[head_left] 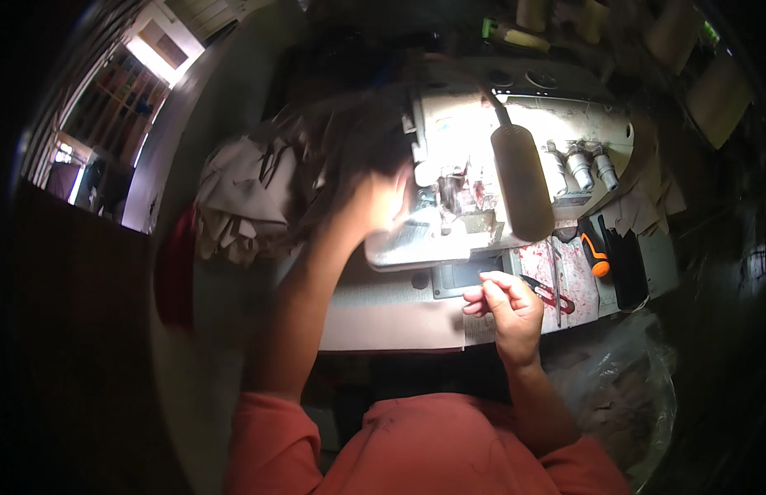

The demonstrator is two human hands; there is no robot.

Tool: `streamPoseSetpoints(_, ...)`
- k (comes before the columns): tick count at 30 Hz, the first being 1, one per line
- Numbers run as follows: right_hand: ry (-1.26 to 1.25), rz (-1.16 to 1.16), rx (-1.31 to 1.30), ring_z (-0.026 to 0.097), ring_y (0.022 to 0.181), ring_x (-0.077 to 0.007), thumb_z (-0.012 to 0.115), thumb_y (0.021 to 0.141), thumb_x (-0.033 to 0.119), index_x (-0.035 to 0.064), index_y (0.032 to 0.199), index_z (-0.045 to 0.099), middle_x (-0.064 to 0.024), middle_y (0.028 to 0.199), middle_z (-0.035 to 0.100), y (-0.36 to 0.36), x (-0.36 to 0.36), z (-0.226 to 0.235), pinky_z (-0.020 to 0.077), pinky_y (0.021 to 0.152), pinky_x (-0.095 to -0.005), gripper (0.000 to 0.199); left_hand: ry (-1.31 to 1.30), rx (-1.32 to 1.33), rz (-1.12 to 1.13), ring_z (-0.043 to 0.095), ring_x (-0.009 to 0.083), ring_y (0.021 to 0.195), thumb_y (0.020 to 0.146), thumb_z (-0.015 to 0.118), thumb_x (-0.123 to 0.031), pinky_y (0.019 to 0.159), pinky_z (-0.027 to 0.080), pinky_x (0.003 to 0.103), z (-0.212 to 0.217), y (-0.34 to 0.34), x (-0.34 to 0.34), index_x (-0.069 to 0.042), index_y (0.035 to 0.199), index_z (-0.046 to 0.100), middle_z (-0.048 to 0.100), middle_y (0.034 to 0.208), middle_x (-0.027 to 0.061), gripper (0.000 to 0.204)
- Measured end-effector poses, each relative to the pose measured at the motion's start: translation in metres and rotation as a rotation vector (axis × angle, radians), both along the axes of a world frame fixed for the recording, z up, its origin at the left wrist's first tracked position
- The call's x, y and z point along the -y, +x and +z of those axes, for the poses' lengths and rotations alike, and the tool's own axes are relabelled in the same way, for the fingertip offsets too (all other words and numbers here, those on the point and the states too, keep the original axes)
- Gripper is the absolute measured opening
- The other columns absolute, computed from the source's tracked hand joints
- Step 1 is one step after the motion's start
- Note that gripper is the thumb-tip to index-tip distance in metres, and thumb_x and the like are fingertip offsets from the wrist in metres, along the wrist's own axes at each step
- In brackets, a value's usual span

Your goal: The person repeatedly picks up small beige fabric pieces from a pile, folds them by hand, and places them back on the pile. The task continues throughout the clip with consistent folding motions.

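My left hand [376, 203] is smeared by motion beside the left end of a brightly lit, light-coloured bench machine [424, 252]. It lies between the machine and a heap of pale, flat cut pieces [249, 177]; its fingers do not show clearly. In front of the machine, above the table edge, my right hand [515, 312] is closed, thumb and fingertips pressed together. Whether anything small sits in that pinch I cannot make out. Just right of it lies a red-handled tool [556, 299], partly behind the hand.
An oblong lamp head [523, 183] hangs over the machine. Several metal cylinders [579, 172] stand on its right side. An orange-and-black handled tool [595, 254] and a long black object [624, 266] lie at right. A clear plastic bag [647, 375] hangs below the table's right end.
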State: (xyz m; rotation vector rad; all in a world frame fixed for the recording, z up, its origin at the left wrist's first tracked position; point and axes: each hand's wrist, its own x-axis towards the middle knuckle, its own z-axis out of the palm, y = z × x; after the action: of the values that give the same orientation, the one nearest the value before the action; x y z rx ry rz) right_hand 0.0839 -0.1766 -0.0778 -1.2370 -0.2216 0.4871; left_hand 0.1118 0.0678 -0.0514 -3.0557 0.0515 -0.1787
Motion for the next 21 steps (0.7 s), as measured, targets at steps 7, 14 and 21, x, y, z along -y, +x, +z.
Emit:
streamPoseSetpoints(7,-0.061,-0.013,0.061,0.057,0.063,-0.0126,0.044,0.085,0.005,-0.0047,0.096,0.051,-0.0121,0.077,0.059,-0.014,0.032,-0.011,0.0460,0.059,-0.0218,0.017,-0.659,0.525,0.133,0.055,0.0292,0.063,0.076,0.055,-0.012,0.059,0.045,0.033,0.022,-0.055,0.034,-0.002,0.096,0.055,0.059,0.075,0.0139,0.022)
streamPoseSetpoints(14,-0.110,0.075,0.070,0.056,0.064,-0.0119,0.045,0.085,0.005,-0.0040,0.096,0.051,-0.0105,0.077,0.059,-0.024,0.034,0.001,0.0458,0.061,-0.0215,0.016,-0.656,0.145,0.181,0.049,0.0243,0.076,0.067,0.064,-0.017,0.071,0.039,0.032,-0.045,-0.106,0.100,-0.003,0.073,0.057,0.054,0.077,0.0092,0.016)
streamPoseSetpoints(21,-0.198,0.064,0.091,0.056,0.068,-0.0131,0.047,0.083,0.005,-0.0057,0.097,0.050,-0.0118,0.082,0.058,-0.020,0.032,-0.002,0.0455,0.062,-0.0218,0.018,-0.998,0.384,-0.124,0.050,0.0232,0.072,0.072,0.059,-0.011,0.070,0.039,0.032,-0.059,-0.105,0.091,-0.002,0.073,0.058,0.056,0.072,0.0074,0.010)
